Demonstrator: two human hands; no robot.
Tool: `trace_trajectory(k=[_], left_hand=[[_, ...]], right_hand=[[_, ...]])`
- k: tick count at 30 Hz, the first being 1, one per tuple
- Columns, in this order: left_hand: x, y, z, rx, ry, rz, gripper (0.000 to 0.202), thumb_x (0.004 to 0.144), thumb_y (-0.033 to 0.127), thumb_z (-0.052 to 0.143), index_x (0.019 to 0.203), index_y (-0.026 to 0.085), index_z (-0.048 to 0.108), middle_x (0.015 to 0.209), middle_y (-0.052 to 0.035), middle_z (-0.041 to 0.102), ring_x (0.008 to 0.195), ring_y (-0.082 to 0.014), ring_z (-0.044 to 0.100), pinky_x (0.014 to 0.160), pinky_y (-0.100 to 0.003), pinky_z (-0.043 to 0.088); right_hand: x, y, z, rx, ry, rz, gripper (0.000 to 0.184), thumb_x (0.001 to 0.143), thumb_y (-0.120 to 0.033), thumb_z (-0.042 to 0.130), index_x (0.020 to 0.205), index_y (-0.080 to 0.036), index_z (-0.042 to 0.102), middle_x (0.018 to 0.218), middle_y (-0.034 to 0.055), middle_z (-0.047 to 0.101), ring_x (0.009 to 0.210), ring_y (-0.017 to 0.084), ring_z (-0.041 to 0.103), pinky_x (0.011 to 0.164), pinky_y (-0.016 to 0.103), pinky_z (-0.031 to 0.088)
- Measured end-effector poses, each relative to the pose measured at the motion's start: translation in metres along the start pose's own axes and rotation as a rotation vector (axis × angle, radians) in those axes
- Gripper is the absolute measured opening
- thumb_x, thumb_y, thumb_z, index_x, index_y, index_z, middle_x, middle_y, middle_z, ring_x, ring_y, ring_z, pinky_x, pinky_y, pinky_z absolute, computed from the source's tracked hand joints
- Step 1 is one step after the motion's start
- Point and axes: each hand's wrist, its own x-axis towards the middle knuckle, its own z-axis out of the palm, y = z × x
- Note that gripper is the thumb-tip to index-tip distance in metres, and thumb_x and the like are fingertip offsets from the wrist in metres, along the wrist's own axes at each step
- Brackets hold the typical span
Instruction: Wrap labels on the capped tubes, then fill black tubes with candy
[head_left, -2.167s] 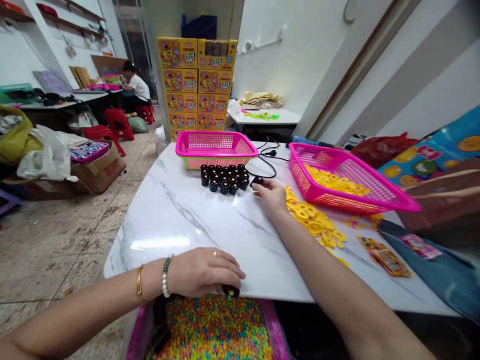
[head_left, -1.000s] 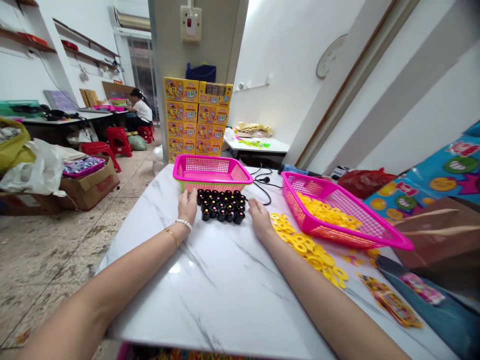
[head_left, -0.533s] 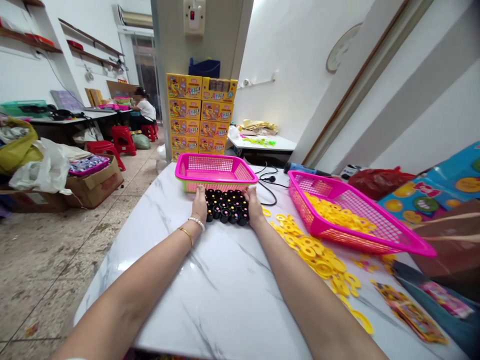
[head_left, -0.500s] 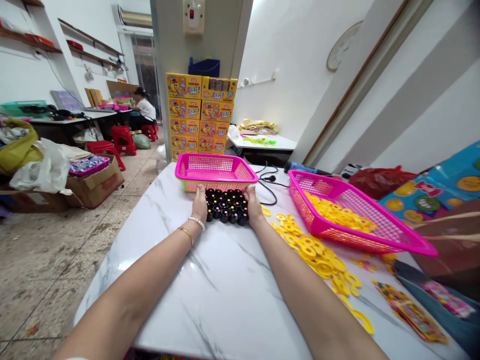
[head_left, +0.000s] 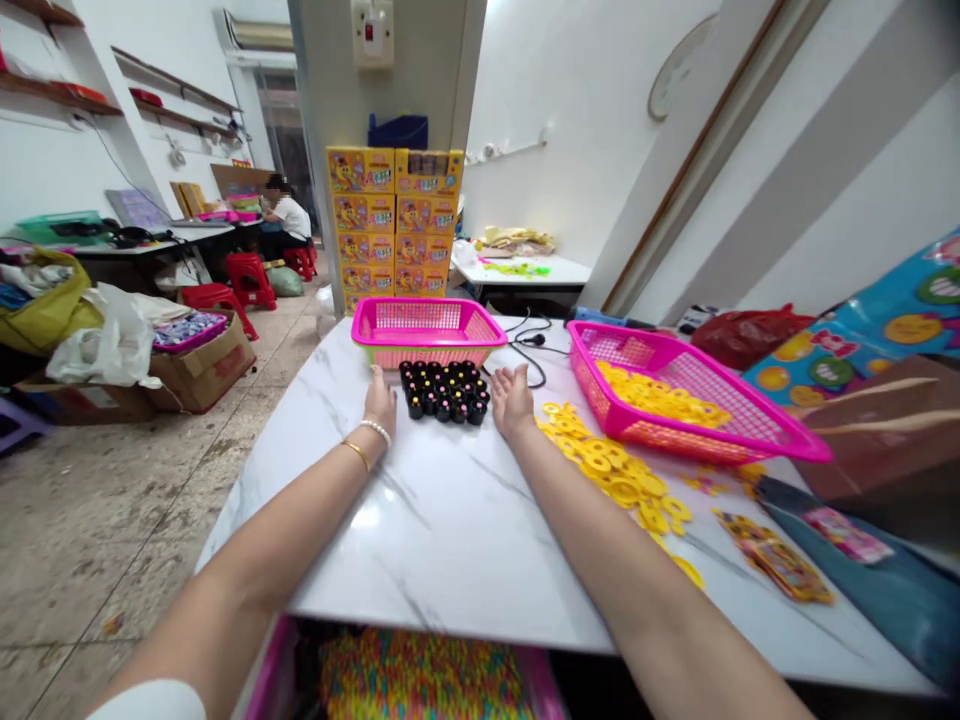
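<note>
A tight block of small black cylindrical pieces (head_left: 445, 391), with pink and yellow dots on top, stands on the white marbled table (head_left: 450, 520). To the left of the block is my left hand (head_left: 381, 402), fingers stretched forward and holding nothing; a pearl bracelet and a gold bangle circle its wrist. On the other side my right hand (head_left: 514, 400) is open, palm turned inward, a small gap from the pieces. Just behind the block sits a pink basket (head_left: 427, 345) with a greenish lower part.
Loose yellow rings (head_left: 607, 470) lie to the right, beside a pink basket (head_left: 697, 440) of yellow parts. A black cable (head_left: 536, 370) runs behind. Below the table edge is a bin of colourful sticks (head_left: 420, 675). Yellow boxes (head_left: 394, 225) are stacked beyond; a person (head_left: 287, 215) sits far left.
Both hands have let go of the block's sides and moved apart from it. The view has shifted, showing the bin under the table's front edge.
</note>
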Motion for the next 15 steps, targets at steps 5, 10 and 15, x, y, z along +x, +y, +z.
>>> trace_trajectory(k=[5, 10, 15], left_hand=[[-0.084, 0.003, -0.063, 0.011, 0.041, -0.173, 0.046, 0.099, 0.053, 0.046, 0.126, 0.018, 0.057, 0.130, -0.0119, 0.063, 0.130, -0.0190, 0.056, 0.107, -0.032, 0.048], [-0.252, 0.001, -0.147, 0.357, -0.283, 0.170, 0.024, 0.094, 0.026, 0.060, 0.116, 0.020, 0.068, 0.128, -0.0073, 0.066, 0.124, -0.0218, 0.060, 0.112, -0.043, 0.044], [-0.365, -0.047, -0.191, 0.831, -0.437, 0.470, 0.017, 0.093, 0.018, 0.060, 0.106, 0.021, 0.070, 0.106, -0.0082, 0.072, 0.102, -0.0203, 0.067, 0.091, -0.039, 0.058]], right_hand=[[-0.058, -0.003, -0.032, 0.042, 0.052, 0.164, 0.068, 0.099, -0.065, 0.016, 0.136, -0.020, 0.051, 0.144, 0.0127, 0.055, 0.140, 0.018, 0.048, 0.115, 0.038, 0.041], [-0.186, -0.022, -0.077, 0.054, -0.162, 0.104, 0.033, 0.098, -0.045, 0.049, 0.117, -0.027, 0.068, 0.129, 0.0035, 0.067, 0.131, 0.021, 0.057, 0.113, 0.041, 0.044], [-0.340, -0.038, -0.085, -0.230, -1.154, -0.241, 0.025, 0.091, -0.026, 0.065, 0.114, -0.029, 0.073, 0.106, 0.0027, 0.078, 0.099, 0.020, 0.073, 0.093, 0.033, 0.059]])
